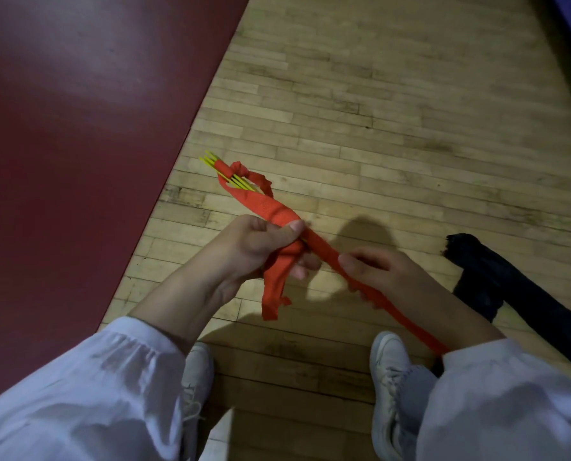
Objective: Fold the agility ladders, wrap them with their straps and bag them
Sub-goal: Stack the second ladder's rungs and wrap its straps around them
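A folded agility ladder, a bundle of thin yellow rungs with orange straps, is held above the wooden floor at the middle of the view. My left hand grips the bundle around its middle, thumb on top of the wrapped orange strap. A loose strap end hangs down below that hand. My right hand pinches the long orange strap, which runs taut from the bundle down toward my right sleeve. A dark bag lies on the floor at the right.
A dark red mat covers the floor on the left. Pale wood flooring stretches ahead. My two white shoes stand at the bottom of the view, the dark bag just right of them.
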`<state>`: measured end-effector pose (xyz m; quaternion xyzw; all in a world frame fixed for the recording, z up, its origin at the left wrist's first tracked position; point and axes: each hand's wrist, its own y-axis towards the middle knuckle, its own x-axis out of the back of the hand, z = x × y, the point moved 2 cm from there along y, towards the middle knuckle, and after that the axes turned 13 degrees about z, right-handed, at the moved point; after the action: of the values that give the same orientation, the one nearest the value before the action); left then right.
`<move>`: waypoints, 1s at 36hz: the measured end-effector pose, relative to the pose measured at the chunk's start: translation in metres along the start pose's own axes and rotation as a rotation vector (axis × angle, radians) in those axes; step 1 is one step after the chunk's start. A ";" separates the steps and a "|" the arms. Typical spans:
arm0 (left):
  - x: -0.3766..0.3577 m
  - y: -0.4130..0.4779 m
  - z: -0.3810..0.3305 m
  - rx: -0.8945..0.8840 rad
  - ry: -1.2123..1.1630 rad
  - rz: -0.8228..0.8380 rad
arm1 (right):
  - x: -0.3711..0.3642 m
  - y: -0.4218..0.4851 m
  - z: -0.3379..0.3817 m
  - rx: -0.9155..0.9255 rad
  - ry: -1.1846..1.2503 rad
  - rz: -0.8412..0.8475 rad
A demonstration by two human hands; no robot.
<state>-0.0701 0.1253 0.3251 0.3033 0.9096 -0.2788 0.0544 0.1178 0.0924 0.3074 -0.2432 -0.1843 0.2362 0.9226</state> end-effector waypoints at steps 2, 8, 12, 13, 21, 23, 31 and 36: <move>0.000 -0.001 0.000 -0.001 -0.004 0.006 | 0.003 -0.002 0.000 0.000 -0.008 -0.030; 0.000 0.001 0.001 -0.003 0.017 0.057 | 0.006 -0.005 0.003 -0.031 -0.100 -0.069; 0.000 0.001 0.001 -0.018 0.012 0.089 | 0.007 -0.005 0.002 -0.046 -0.068 -0.070; 0.000 0.001 0.002 -0.020 0.012 0.095 | 0.007 -0.005 0.002 -0.046 -0.059 -0.070; 0.004 0.002 0.005 0.073 0.012 0.110 | 0.009 -0.006 0.002 0.016 -0.070 -0.096; 0.003 0.002 0.006 0.113 0.025 0.084 | 0.010 -0.006 0.003 0.028 -0.061 -0.113; 0.000 0.002 0.002 0.135 0.004 0.011 | 0.011 -0.005 0.000 0.040 -0.155 -0.190; -0.002 0.003 0.000 0.169 0.023 -0.026 | 0.013 -0.004 0.000 0.065 -0.215 -0.232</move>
<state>-0.0670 0.1267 0.3245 0.2982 0.8872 -0.3516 0.0146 0.1297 0.0961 0.3123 -0.1636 -0.3009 0.1586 0.9260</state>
